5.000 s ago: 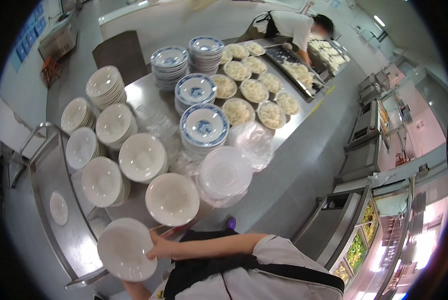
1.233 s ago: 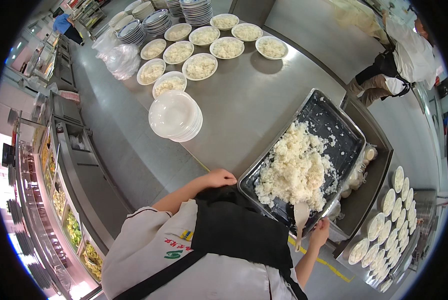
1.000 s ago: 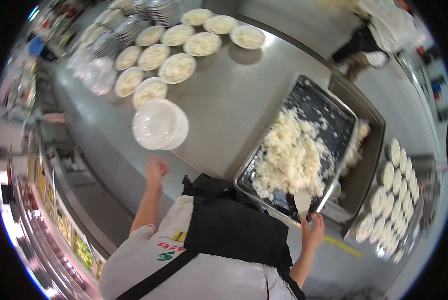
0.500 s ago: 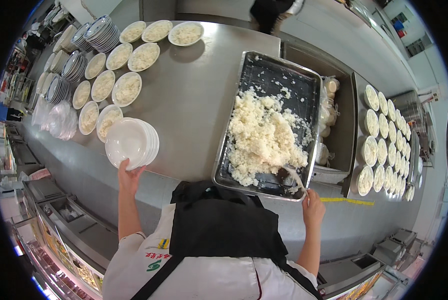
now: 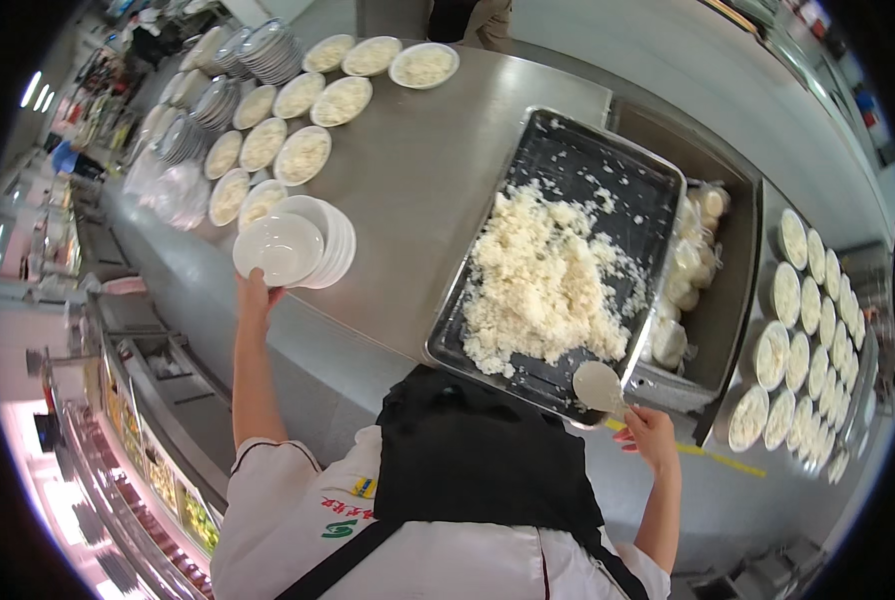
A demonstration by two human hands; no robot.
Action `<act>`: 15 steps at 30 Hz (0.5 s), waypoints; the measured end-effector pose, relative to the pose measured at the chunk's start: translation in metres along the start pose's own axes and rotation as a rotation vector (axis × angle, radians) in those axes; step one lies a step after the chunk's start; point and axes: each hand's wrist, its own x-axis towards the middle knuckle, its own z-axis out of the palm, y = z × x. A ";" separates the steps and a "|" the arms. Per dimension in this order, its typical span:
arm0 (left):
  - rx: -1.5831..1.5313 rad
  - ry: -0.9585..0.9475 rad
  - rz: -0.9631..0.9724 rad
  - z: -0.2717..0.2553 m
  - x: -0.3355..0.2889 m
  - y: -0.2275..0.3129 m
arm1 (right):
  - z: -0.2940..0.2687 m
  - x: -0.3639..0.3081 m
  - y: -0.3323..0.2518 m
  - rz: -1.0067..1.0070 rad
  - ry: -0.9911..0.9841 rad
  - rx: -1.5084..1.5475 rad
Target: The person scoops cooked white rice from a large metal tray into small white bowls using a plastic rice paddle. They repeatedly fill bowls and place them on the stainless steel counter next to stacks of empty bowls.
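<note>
My left hand (image 5: 255, 293) grips the near rim of a white bowl (image 5: 280, 250). That bowl is tilted and pulled toward me, away from a stack of white bowls (image 5: 339, 245) at the table's front edge. My right hand (image 5: 651, 437) holds the handle of a pale rice paddle (image 5: 597, 386) with a round blade. The blade is over the near right corner of a large dark metal tray (image 5: 588, 150). A broad heap of cooked white rice (image 5: 538, 280) fills the tray's middle and left, with loose grains scattered farther back.
Several rice-filled bowls (image 5: 303, 155) stand at the far left of the steel table (image 5: 408, 190). Behind them are stacked plates (image 5: 271, 52) and plastic bags (image 5: 180, 195). A grey bin (image 5: 733, 270) with bagged items adjoins the tray. More filled bowls (image 5: 772, 355) are at right. A person (image 5: 471, 22) stands beyond the table.
My left hand has drawn the top bowl off the stack toward me. The rice paddle has turned to show its round blade, and my right hand has shifted slightly outward. My view has turned.
</note>
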 end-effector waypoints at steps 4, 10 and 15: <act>-0.062 -0.032 0.074 0.009 -0.040 0.028 | 0.000 0.007 0.010 -0.008 -0.022 0.126; -0.311 -0.215 -0.113 0.039 -0.106 -0.052 | -0.005 0.002 0.021 0.027 -0.077 0.274; -0.401 -0.415 -0.259 0.122 -0.147 -0.139 | 0.030 0.032 0.019 0.021 -0.086 0.421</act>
